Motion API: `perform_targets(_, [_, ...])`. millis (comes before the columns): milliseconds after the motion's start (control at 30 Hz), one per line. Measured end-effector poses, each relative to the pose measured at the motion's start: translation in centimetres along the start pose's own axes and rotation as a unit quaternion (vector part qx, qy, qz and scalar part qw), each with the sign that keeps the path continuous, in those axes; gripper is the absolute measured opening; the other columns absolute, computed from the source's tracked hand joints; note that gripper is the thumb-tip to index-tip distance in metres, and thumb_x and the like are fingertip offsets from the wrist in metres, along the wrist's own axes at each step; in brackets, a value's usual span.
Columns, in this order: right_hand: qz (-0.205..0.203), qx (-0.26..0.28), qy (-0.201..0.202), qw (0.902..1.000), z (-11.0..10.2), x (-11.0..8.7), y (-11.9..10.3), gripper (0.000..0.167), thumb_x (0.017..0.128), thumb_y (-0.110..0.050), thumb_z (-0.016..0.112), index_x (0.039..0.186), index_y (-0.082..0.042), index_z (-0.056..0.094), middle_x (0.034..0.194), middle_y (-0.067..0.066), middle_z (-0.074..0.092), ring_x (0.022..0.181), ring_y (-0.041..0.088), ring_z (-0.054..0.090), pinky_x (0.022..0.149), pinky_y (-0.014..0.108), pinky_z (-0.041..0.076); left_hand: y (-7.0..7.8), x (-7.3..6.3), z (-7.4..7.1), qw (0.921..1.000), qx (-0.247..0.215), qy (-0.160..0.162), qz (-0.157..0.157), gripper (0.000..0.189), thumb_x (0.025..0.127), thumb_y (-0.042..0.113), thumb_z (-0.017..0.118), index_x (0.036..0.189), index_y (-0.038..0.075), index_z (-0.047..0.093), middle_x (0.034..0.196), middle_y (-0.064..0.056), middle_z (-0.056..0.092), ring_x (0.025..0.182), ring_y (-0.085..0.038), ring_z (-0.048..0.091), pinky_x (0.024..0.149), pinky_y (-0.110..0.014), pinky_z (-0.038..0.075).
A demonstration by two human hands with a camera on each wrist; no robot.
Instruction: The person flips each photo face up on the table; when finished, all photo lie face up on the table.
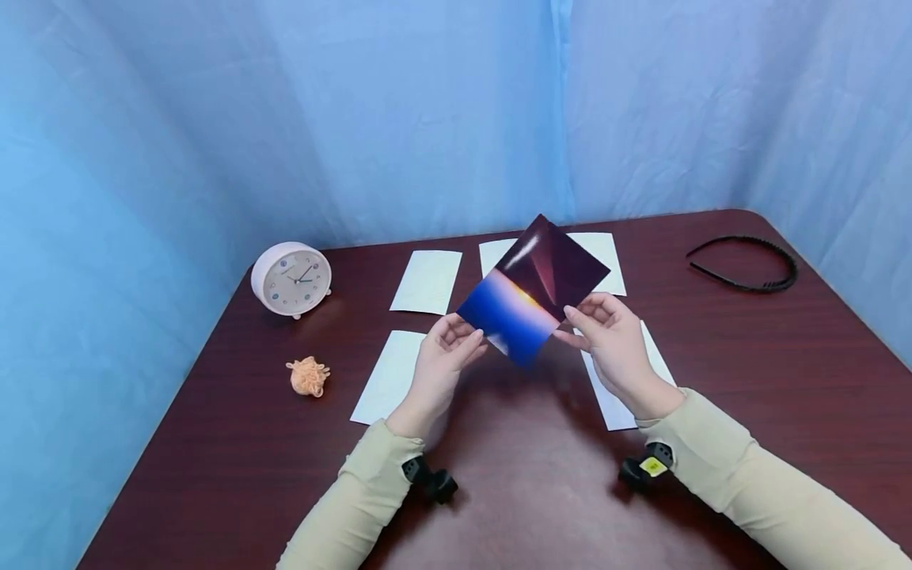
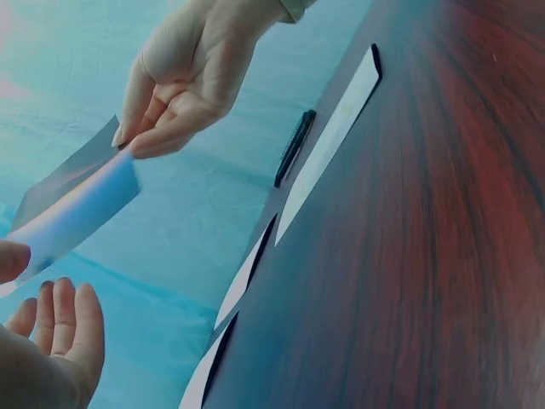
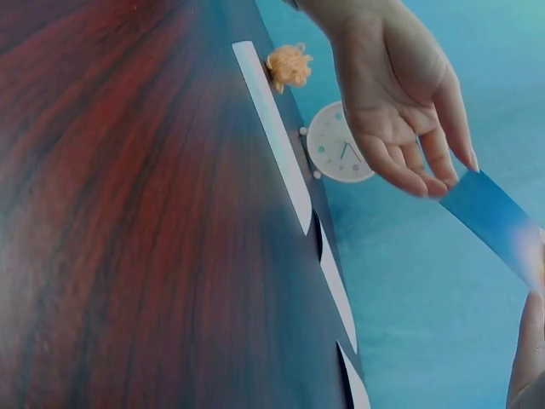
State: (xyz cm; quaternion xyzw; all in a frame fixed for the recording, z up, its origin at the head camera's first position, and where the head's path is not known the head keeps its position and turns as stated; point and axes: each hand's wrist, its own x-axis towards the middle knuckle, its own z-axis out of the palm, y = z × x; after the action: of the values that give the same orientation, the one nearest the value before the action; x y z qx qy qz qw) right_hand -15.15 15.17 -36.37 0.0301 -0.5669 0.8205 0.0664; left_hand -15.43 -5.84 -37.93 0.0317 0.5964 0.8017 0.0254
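A glossy printed sheet (image 1: 534, 285), blue at one end and dark maroon at the other with a bright band between, is held tilted above the table. My left hand (image 1: 443, 360) pinches its left corner between thumb and fingers. At the lower right edge, my right hand (image 1: 618, 348) pinches it the same way. In the left wrist view the sheet (image 2: 77, 204) spans from the right hand (image 2: 192, 85) to the left hand (image 2: 55, 358). The right wrist view shows its blue end (image 3: 490, 217) at the left hand's (image 3: 396, 102) fingertips.
Several white sheets lie on the dark table (image 1: 527, 491), among them one at back left (image 1: 427, 281) and one by the right wrist (image 1: 616, 396). A white clock (image 1: 295, 281) and a peach-coloured knotted bundle (image 1: 309, 377) are at left. A black headband (image 1: 791, 273) lies at right.
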Motion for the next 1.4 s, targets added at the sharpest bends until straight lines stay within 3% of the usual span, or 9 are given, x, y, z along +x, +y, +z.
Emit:
perform_targets(100, [0.002,0.023,0.004,0.9997,0.3,0.0,0.3,0.019,0.091,0.007,0.055,0.084,-0.011,0.055,0.073,-0.002,0.057,0.074,0.007,0.063,0.069,0.028,0.057,-0.2,0.2,0.5,0.9998,-0.019,0.004,0.002,0.020,0.090,-0.006,0.056,0.108,0.001,0.050,0.087,0.001,0.056,0.076,-0.007,0.061,0.083,-0.036,0.055])
perform_targets(300, [0.016,0.048,-0.005,0.9987,0.9,0.0,0.9,0.024,0.090,0.011,0.051,0.082,-0.011,0.054,0.072,-0.001,0.058,0.073,0.008,0.063,0.070,0.030,0.057,-0.5,0.6,1.2,0.9993,-0.029,0.019,0.013,0.031,0.092,-0.003,0.056,0.122,-0.008,0.050,0.097,-0.004,0.063,0.085,-0.010,0.064,0.082,-0.033,0.055])
perform_targets(667, [0.061,0.004,-0.035,0.9975,0.2,-0.4,1.0,0.018,0.091,0.005,0.055,0.083,-0.011,0.054,0.072,-0.001,0.062,0.070,0.010,0.068,0.071,0.029,0.057,-0.9,0.6,0.3,0.9993,-0.001,0.034,0.016,0.038,0.088,-0.007,0.058,0.125,-0.006,0.047,0.091,-0.002,0.063,0.077,-0.010,0.063,0.073,-0.026,0.055])
perform_targets(900, [0.024,-0.008,0.001,0.9997,-1.6,0.6,-0.7,0.012,0.090,-0.001,0.061,0.088,-0.013,0.061,0.078,-0.004,0.063,0.073,0.005,0.065,0.071,0.022,0.056,-0.5,0.1,-1.1,0.9983,0.041,0.033,0.027,0.040,0.086,-0.007,0.060,0.124,-0.003,0.047,0.093,-0.005,0.062,0.075,-0.010,0.062,0.072,-0.024,0.054])
perform_targets(1000, [0.000,-0.013,-0.008,0.9999,-2.8,1.3,-1.8,0.008,0.090,-0.001,0.061,0.090,-0.010,0.060,0.080,-0.004,0.063,0.076,0.005,0.064,0.073,0.019,0.054,-0.2,-0.1,-2.0,0.9973,0.059,0.032,0.031,0.043,0.086,-0.009,0.061,0.125,-0.002,0.045,0.091,-0.005,0.062,0.073,-0.010,0.059,0.070,-0.023,0.053])
perform_targets(1100, [-0.013,-0.068,-0.032,0.9971,-3.7,1.8,-2.7,0.010,0.090,-0.004,0.062,0.094,-0.012,0.059,0.083,-0.006,0.062,0.079,0.004,0.063,0.075,0.016,0.053,0.2,-0.1,-2.8,0.9954,0.086,0.023,0.034,0.044,0.084,-0.010,0.062,0.124,-0.003,0.045,0.088,-0.006,0.061,0.069,-0.009,0.057,0.068,-0.021,0.053])
perform_targets(1167, [-0.014,-0.134,-0.046,0.9898,-4.0,2.0,-3.0,0.012,0.090,-0.006,0.062,0.097,-0.016,0.059,0.085,-0.009,0.061,0.082,0.002,0.062,0.076,0.014,0.051,0.4,0.0,-3.4,0.9917,0.123,0.015,0.036,0.043,0.084,-0.009,0.063,0.123,-0.003,0.046,0.086,-0.010,0.061,0.067,-0.010,0.055,0.067,-0.020,0.052])
perform_targets(1267, [-0.022,-0.248,-0.066,0.9663,-4.1,2.1,-3.1,0.014,0.091,-0.011,0.063,0.100,-0.020,0.058,0.089,-0.014,0.060,0.085,0.000,0.060,0.076,0.012,0.048,0.9,0.1,-4.1,0.9812,0.189,-0.006,0.036,0.041,0.084,-0.007,0.064,0.122,-0.003,0.049,0.087,-0.015,0.061,0.067,-0.011,0.056,0.067,-0.019,0.050])
perform_targets(1400, [-0.037,-0.360,-0.096,0.9274,-3.7,1.9,-3.1,0.020,0.090,-0.017,0.064,0.108,-0.011,0.058,0.100,-0.006,0.061,0.087,-0.004,0.058,0.076,0.011,0.046,1.8,0.5,-4.9,0.9538,0.293,-0.052,0.039,0.041,0.084,-0.002,0.066,0.122,0.000,0.051,0.082,-0.013,0.059,0.069,-0.014,0.054,0.068,-0.022,0.046])
